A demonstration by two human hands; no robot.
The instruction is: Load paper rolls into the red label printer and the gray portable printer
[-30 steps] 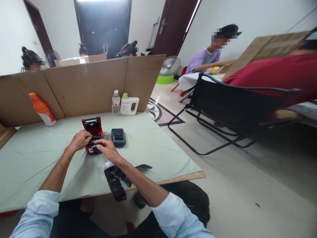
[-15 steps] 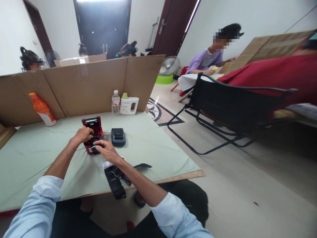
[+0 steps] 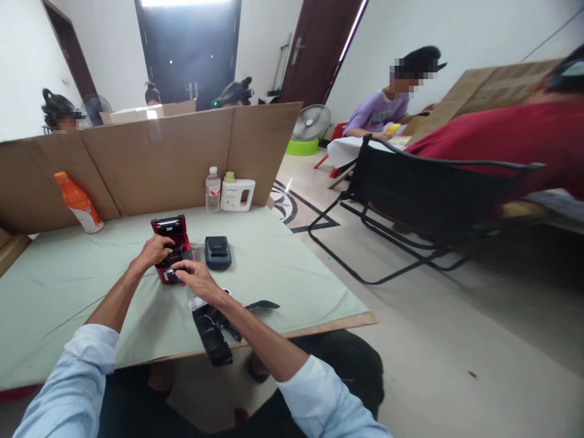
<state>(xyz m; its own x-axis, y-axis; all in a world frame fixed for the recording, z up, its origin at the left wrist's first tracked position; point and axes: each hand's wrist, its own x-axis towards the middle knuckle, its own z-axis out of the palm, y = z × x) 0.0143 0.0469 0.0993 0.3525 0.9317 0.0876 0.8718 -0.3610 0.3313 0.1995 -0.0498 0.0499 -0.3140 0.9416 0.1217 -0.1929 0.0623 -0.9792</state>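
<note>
I see a green-covered worktop (image 3: 283, 267) carrying a red printer (image 3: 170, 246), grey printer (image 3: 218, 252), black strap (image 3: 210, 331) and three bottles (image 3: 213, 190).

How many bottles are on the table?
3. An orange bottle leans against the cardboard wall at the far left. A clear water bottle and a white jug with a handle stand side by side at the far edge. None appear hidden.

Since a second ago we have slid our left hand (image 3: 155, 250) a little rightward onto the open red printer (image 3: 171, 246) at centre left, and our right hand (image 3: 194, 278) has crept up-left, fingertips now at its front edge. The person in purple (image 3: 376, 112), upper right, has drawn the outstretched arm back.
</note>
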